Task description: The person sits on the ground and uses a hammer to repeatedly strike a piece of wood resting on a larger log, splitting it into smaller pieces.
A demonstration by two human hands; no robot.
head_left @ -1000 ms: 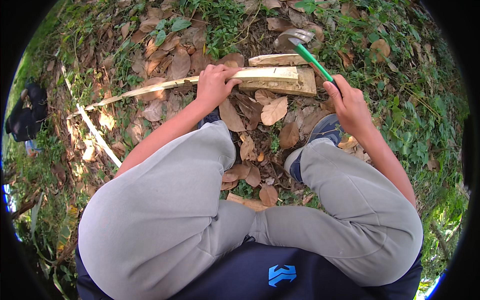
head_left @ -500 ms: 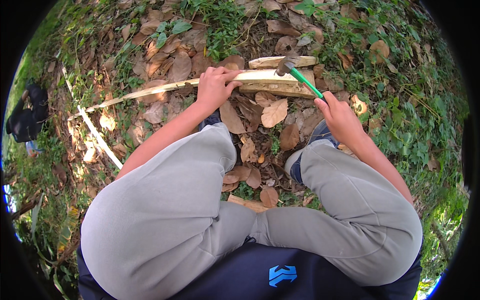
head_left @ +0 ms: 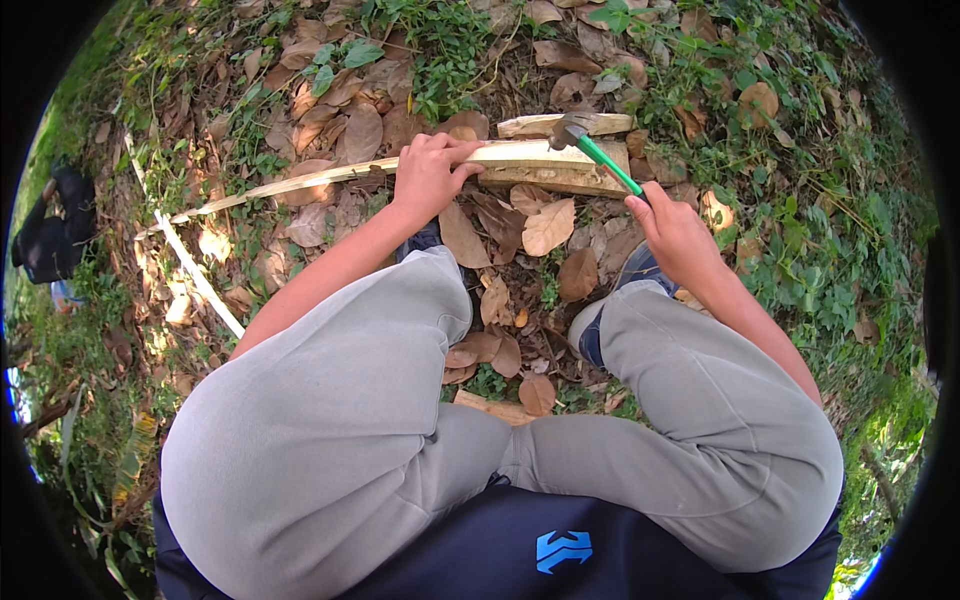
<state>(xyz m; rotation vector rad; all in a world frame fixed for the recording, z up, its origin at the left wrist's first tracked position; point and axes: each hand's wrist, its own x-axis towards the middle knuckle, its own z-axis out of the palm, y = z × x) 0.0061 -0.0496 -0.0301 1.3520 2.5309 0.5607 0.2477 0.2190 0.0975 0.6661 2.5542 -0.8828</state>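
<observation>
My left hand (head_left: 434,170) grips a long pale strip of wood (head_left: 290,183), fingers over its far side and thumb on the near side. The strip's broad right part lies over a thicker wooden block (head_left: 575,179). In my closed right hand (head_left: 680,228) is a claw hammer (head_left: 612,163) with a green handle. Its dark metal head is right over the strip's right part; I cannot tell whether it touches the wood. A shorter split piece of wood (head_left: 520,126) lies just beyond the strip, partly hidden by the hammer head.
Dry brown leaves (head_left: 549,226) and green plants (head_left: 810,220) cover the ground. A thin pale stick (head_left: 198,272) lies at the left, near the strip's far end. Another wood piece (head_left: 490,406) rests between my legs. Someone in dark clothing (head_left: 62,225) is at the far left.
The hammer and my right hand have shifted very slightly to the left. My left hand and the wood strip stay in place.
</observation>
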